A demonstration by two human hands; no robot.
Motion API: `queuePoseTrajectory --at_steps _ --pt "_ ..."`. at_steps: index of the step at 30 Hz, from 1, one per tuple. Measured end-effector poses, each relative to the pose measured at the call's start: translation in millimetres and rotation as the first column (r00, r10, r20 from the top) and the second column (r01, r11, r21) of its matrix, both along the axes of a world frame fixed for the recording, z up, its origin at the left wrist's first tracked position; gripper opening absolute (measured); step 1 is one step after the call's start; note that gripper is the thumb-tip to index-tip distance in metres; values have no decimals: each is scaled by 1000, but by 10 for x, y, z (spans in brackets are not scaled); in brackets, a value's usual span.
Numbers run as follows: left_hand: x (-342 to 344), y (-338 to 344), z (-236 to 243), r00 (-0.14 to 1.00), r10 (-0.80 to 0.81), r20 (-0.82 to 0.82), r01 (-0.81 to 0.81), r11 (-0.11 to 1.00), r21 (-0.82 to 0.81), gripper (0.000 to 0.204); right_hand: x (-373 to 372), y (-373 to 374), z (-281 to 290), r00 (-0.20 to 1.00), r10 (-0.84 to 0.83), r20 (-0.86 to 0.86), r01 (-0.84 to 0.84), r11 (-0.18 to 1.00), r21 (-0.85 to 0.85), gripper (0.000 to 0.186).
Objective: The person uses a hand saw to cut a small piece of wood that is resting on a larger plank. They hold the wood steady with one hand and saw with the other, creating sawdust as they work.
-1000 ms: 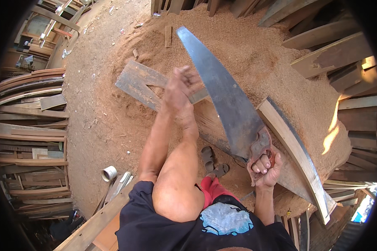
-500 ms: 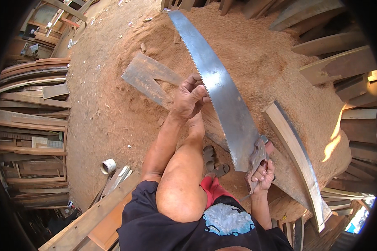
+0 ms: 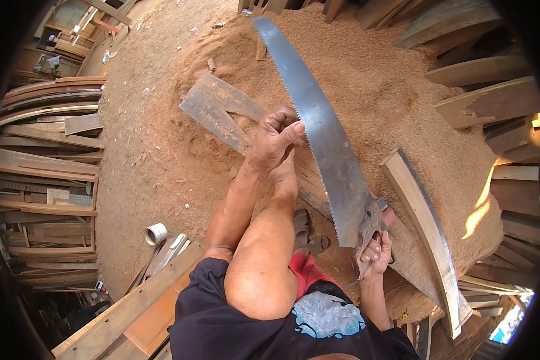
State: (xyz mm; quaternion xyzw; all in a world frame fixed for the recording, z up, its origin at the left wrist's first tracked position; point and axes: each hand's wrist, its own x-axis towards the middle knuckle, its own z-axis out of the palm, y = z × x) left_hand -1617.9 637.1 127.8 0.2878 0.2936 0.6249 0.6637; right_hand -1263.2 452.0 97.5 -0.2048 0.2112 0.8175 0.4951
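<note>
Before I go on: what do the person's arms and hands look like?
The left hand and right hand wear no gloves, and no watch or band shows. Both forearms are bare where they show, without visible cables or markings. A dark top with a grey and blue print is worn.

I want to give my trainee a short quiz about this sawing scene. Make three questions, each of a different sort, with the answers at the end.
1. Which hand grips the saw by its handle?
a) left
b) right
c) both

2. True or false: the toothed edge is on the side of the blade away from the left hand.

3. Fill in: the pale curved timber nearest the saw lies on the person's ___ side of it.

Key
1: b, the right hand.
2: False; the toothed edge is on the side of the left hand.
3: right.
</note>
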Motion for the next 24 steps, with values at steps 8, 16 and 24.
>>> queuePoseTrajectory --at_steps 8,16,24 --pt "-8 1 -30 1000 -3 -31 2 1000 -25 16 -22 27 -11 988 9 153 -8 1000 -6 36" --pt "11 -97 -676 -243 -107 -964 -19 994 -105 81 -237 488 689 455 -145 879 -387 857 341 74" --pt "-49 0 -1269 -345 -57 -937 -86 996 -29 56 -500 301 543 84 -234 969 -621 748 234 69"
